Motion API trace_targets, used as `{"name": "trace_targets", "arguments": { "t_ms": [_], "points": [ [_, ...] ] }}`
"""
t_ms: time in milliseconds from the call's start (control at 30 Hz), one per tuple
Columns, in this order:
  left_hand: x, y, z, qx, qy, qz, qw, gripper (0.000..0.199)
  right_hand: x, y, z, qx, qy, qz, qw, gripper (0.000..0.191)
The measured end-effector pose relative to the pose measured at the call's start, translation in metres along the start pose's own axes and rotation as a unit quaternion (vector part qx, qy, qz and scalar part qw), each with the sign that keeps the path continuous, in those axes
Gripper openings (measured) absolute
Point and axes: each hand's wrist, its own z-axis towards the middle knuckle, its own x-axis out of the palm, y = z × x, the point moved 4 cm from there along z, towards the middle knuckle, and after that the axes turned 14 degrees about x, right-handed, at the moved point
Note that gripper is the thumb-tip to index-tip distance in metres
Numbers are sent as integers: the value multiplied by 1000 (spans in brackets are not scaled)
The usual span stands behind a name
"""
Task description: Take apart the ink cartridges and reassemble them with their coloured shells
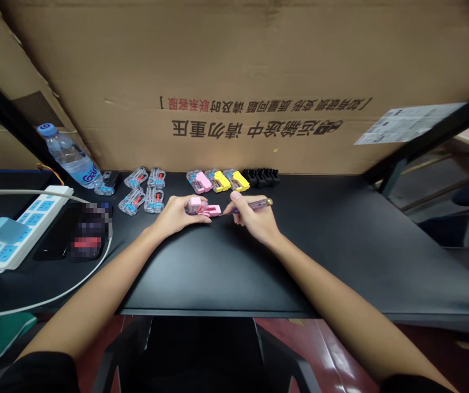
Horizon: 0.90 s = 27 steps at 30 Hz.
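My left hand (179,214) pinches a small pink and transparent plastic casing (197,206) just above the black table. A pink part (212,210) sticks out of it to the right. My right hand (254,217) is closed round a screwdriver (260,204) with a see-through purplish handle and a brass-coloured end. Its tip points left and is close to the pink part; whether they touch, I cannot tell. Behind my hands lie another pink casing (203,183), two yellow ones (220,181) and a row of several black parts (261,177). Several transparent casings (154,200) with red and blue bits lie left.
A large cardboard sheet (234,65) stands along the table's back. To the left are a water bottle (70,155), a white power strip (25,226), a dark phone (54,234) and a partly blurred item (88,234). A white cable (74,284) loops across the table there.
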Motion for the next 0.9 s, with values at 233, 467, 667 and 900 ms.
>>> {"name": "trace_targets", "arguments": {
  "t_ms": [233, 467, 667, 900],
  "points": [
    [-2, -1, 1, 7, -1, 31, 1000, 57, -1, -2, 3, -39, 6, -71, 997, 70],
    [-4, -4, 1, 26, -3, 60, 998, 39, -4, -6, 7, -71, -21, -100, 992, 66],
    [-14, -12, 2, 47, -25, 178, 983, 28, -22, -16, 23, -75, -71, -118, 988, 54],
    [-15, -12, 1, 12, -8, 216, 976, 25, -30, -35, 36, -4, -86, -125, 988, 25]
  ]
}}
